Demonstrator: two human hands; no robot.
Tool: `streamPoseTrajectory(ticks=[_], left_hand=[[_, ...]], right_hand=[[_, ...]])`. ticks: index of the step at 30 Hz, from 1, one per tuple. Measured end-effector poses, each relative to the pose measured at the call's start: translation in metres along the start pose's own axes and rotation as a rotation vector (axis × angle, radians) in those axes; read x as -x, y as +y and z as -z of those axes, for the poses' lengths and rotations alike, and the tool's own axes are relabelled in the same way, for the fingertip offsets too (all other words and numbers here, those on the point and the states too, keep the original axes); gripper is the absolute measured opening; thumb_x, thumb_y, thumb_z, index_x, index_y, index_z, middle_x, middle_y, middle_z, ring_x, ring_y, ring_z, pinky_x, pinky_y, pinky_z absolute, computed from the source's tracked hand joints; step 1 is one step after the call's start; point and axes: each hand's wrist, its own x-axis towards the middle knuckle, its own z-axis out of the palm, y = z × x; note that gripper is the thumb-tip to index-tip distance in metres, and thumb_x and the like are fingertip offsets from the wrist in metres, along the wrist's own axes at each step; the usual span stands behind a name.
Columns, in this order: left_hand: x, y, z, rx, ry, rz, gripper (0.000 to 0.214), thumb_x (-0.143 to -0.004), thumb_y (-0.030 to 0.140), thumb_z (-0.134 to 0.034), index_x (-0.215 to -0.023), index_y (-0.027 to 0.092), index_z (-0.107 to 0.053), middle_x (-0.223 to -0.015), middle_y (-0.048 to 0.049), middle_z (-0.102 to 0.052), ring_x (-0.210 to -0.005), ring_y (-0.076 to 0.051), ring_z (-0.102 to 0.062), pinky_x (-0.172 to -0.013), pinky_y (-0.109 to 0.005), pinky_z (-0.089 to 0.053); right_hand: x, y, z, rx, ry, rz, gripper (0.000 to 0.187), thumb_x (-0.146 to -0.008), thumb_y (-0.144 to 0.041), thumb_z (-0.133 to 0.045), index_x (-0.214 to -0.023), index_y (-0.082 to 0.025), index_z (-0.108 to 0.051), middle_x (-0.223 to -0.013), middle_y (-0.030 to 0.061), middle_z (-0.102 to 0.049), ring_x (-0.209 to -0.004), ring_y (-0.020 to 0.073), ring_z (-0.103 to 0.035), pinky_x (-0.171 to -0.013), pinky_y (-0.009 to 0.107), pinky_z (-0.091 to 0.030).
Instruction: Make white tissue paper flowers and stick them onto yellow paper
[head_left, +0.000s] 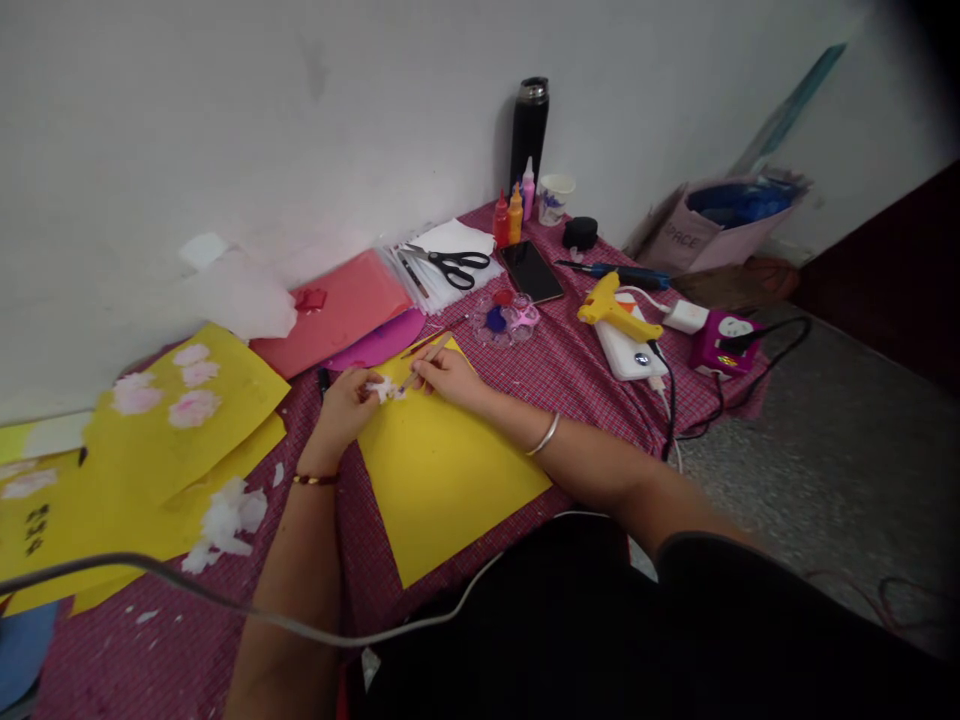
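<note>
A sheet of yellow paper [442, 475] lies before me on the checked cloth. Over its far left corner, my left hand [349, 405] pinches a small crumpled piece of white tissue paper [384, 389]. My right hand [450, 378] is closed around a thin paintbrush [427, 362], its tip at the tissue, where a purplish spot [400, 392] shows. Just beyond the hands sits a clear flower-shaped palette [517, 335] with red, blue and pink paint in its wells. More crumpled white tissue [229, 520] lies to the left of my left forearm.
Yellow sheets with pink tissue flowers [196, 405] spread over the left side. Scissors [454, 265] rest on white paper near the wall. Paint bottles [515, 212], a phone [532, 272], a black flask [530, 125], a yellow glue gun [616, 310] and a purple socket block [724, 345] stand rightward. A cable [247, 607] crosses the foreground.
</note>
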Motion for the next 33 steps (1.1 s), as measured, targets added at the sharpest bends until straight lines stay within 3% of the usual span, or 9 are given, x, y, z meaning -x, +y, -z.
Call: streamPoseTrajectory(ticks=[2,6,14,23,33], left_hand=[[0.0,0.001,0.0,0.041,-0.043,-0.04,0.027,-0.071,0.018,-0.054,-0.093,0.019,-0.069,-0.093,-0.0063,-0.063,-0.085,-0.02,-0.059,-0.072,-0.029,-0.046],[-0.001,0.006,-0.005,0.055,-0.018,-0.045,0.019,-0.071,0.021,-0.057,-0.083,0.02,-0.071,-0.088,-0.0059,-0.06,-0.09,-0.022,-0.057,-0.079,-0.032,-0.046],[-0.005,0.007,-0.007,0.065,0.058,0.063,0.008,-0.074,0.021,-0.053,-0.068,0.019,-0.058,-0.075,-0.0026,-0.055,-0.074,-0.018,-0.053,-0.072,-0.031,-0.042],[-0.002,-0.002,-0.008,0.115,0.09,0.146,0.006,-0.072,0.023,-0.053,-0.073,0.019,-0.058,-0.073,-0.001,-0.058,-0.068,-0.016,-0.052,-0.067,-0.029,-0.039],[0.0,-0.001,-0.001,0.279,0.066,0.2,0.019,-0.08,0.035,-0.049,-0.082,0.018,-0.057,-0.073,-0.0005,-0.056,-0.069,-0.016,-0.053,-0.066,-0.027,-0.041]], right_hand=[[-0.001,-0.001,0.001,-0.02,0.024,-0.017,0.012,-0.086,-0.012,-0.053,-0.075,-0.017,-0.054,-0.054,-0.0056,-0.056,-0.046,0.007,-0.052,-0.047,0.018,-0.042],[-0.002,-0.004,0.004,-0.027,0.073,-0.043,0.014,-0.086,-0.011,-0.051,-0.075,-0.018,-0.052,-0.052,-0.006,-0.055,-0.046,0.008,-0.052,-0.047,0.018,-0.043],[-0.001,0.0,0.002,0.068,0.034,0.006,0.011,-0.086,-0.013,-0.052,-0.076,-0.018,-0.053,-0.056,-0.0053,-0.054,-0.049,0.0084,-0.052,-0.051,0.02,-0.042],[0.001,0.011,0.001,0.295,-0.022,0.101,0.01,-0.089,-0.021,-0.05,-0.088,-0.017,-0.059,-0.069,-0.0009,-0.062,-0.059,0.0099,-0.057,-0.057,0.02,-0.042],[0.0,0.015,0.0,0.348,-0.027,0.13,0.015,-0.091,-0.019,-0.05,-0.086,-0.014,-0.064,-0.081,0.0027,-0.066,-0.063,0.0092,-0.06,-0.063,0.021,-0.047]])
